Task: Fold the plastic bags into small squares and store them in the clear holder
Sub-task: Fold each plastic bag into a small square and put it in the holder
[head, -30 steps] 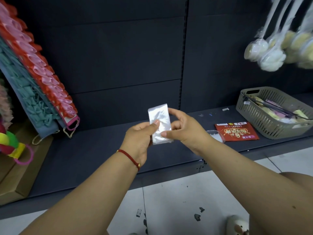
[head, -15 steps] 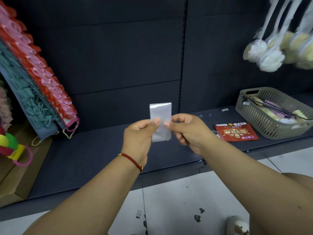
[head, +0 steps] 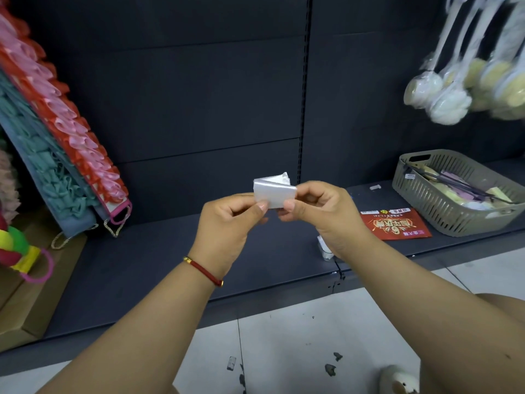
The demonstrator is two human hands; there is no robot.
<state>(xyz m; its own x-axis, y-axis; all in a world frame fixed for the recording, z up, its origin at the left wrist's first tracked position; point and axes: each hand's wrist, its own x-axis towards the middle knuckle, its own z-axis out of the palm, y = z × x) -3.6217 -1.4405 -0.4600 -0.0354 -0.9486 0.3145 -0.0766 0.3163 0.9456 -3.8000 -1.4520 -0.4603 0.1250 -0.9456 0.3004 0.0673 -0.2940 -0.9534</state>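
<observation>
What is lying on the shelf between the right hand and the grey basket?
In the head view, a red printed packet lies flat on the dark shelf between the right hand and the grey basket.

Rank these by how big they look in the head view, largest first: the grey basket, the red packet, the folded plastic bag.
1. grey basket
2. red packet
3. folded plastic bag

The bag is held up nearer the camera, pinched by the left hand and right hand, yet looks smallest, so the order seems safe.

The red packet on the shelf carries gold Chinese characters and a large "6", seen upside down; its smaller print is unreadable.
</observation>
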